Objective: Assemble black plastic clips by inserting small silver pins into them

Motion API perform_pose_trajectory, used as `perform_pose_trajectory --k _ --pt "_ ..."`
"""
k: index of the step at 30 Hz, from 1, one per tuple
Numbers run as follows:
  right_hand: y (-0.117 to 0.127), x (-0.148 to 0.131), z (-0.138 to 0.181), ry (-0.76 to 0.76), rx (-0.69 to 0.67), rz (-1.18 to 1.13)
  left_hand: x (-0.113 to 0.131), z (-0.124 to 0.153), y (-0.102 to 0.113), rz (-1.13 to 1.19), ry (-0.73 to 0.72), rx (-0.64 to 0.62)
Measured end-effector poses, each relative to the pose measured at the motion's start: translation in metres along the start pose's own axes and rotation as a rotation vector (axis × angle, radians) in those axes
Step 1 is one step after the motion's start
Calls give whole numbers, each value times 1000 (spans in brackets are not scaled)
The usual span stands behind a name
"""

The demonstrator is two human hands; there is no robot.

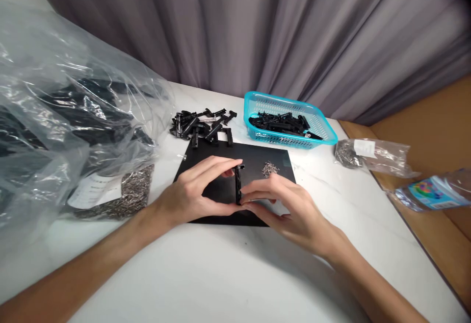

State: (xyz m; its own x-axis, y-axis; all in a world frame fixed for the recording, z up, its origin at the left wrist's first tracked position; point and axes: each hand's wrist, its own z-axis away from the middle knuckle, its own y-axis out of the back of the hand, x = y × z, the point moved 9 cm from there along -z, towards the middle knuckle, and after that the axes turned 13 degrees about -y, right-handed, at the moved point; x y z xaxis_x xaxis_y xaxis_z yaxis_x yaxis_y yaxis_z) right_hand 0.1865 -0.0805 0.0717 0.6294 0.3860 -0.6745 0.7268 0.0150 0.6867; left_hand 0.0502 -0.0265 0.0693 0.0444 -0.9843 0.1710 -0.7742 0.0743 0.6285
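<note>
A narrow black plastic part (pixel 238 186) stands on end above the black mat (pixel 221 217), spanned by my left hand (pixel 196 186), fingertips at its top and thumb at its bottom. My right hand (pixel 290 205) closes on the lower end of the same part from the right, thumb and fingertips together. Whether a small pin is also between those fingertips I cannot make out. Just beyond my right hand, a little heap of thin metal pins (pixel 270 168) lies on the mat.
A pile of black plastic parts (pixel 202 126) lies behind the mat. To its right, a blue basket (pixel 327 129) holds more. Large clear plastic bags (pixel 110 53) and a labelled bag of metal pins (pixel 136 193) fill the left. At right are a smaller bag (pixel 390 156) and a bottle (pixel 434 190).
</note>
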Motion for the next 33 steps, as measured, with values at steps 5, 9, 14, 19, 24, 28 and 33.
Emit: perform_pose_trajectory --k 5,9,14,19,24,28,33 --pt "-5 -3 1 29 -83 117 3 0 -2 9 -39 -2" --pt "-9 -4 2 37 -121 191 8 0 -2 -32 -103 -9" --pt "-4 2 -4 -73 -103 78 13 0 -1 -130 -156 -46" --pt "-7 17 -8 -298 -186 -158 18 2 -5 -189 -237 -81" --pt "-6 17 -8 -360 -203 -333 16 1 -5 -171 -197 -73" --pt "-3 16 -6 -375 -187 -371 16 -4 -1 -138 -181 -42" --pt "-8 21 -7 -406 -213 -409 18 -5 -1 -156 -192 -50"
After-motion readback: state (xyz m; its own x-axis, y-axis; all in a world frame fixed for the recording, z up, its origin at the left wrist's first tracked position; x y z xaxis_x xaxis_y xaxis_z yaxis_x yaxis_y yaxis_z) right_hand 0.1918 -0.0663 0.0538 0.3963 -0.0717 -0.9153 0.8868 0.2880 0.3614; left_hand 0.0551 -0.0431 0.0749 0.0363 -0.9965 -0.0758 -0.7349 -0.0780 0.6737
